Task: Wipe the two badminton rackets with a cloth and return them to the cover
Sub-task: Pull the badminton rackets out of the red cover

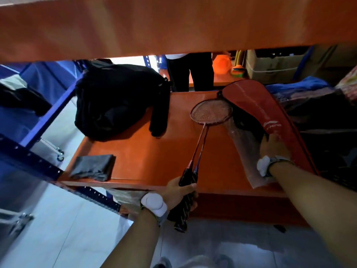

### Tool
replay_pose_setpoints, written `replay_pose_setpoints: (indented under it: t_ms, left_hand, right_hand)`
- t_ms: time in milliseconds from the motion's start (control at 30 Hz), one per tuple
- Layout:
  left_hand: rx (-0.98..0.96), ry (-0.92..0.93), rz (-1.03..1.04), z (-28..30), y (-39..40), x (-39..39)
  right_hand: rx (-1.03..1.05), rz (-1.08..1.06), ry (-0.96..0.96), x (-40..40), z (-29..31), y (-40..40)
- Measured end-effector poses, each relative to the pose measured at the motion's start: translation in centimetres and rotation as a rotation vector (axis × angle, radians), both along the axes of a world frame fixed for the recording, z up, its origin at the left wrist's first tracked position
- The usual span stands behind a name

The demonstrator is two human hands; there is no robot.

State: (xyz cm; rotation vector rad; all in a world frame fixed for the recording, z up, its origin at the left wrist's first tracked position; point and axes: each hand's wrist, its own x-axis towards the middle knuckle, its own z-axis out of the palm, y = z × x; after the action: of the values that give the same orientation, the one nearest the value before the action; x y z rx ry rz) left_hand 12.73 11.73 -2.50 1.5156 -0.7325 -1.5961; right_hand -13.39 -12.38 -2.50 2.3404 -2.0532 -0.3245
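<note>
— Where are the two red-framed badminton rackets [211, 112]?
— Both gripped in my left hand [179, 192], heads at the mouth of the red fabric cover [270, 113] my right hand [274, 146] holds.

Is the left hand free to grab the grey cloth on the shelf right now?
Probably not yet: the left hand grips both rackets by their handles. The cloth lies uncovered on the shelf to its left, so the way looks free once the rackets are put down.
</note>
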Motion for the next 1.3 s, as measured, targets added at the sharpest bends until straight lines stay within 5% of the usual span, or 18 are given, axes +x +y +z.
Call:
replay_pose_setpoints:
  t_ms: [400, 600, 867, 1100, 1300]
  left_hand:
    - [0.000, -0.138, 0.185, 0.4, 0.6, 2.7]
    - [0.019, -0.190, 0.169, -0.4, -1.2, 0.8]
    - [0.061, -0.165, 0.179, -1.2, -2.7, -0.5]
    - [0.061, -0.327, 0.119, -0.8, -3.6, -0.5]
    - [0.040, -0.165, 0.201, -0.4, -4.9, -1.4]
  right_hand:
    - [-0.268, -0.146, -0.430, 1.8, 1.6, -1.2]
    - [-0.307, -0.190, -0.452, -2.2, 2.4, -1.9]
    - [-0.144, -0.025, -0.183, -2.6, 0.5, 1.1]
    - [-0.258, 0.163, 0.094, -3.7, 2.9, 0.9]
    - [-0.330, 0.012, 0.142, -4.6, 7.6, 0.3]
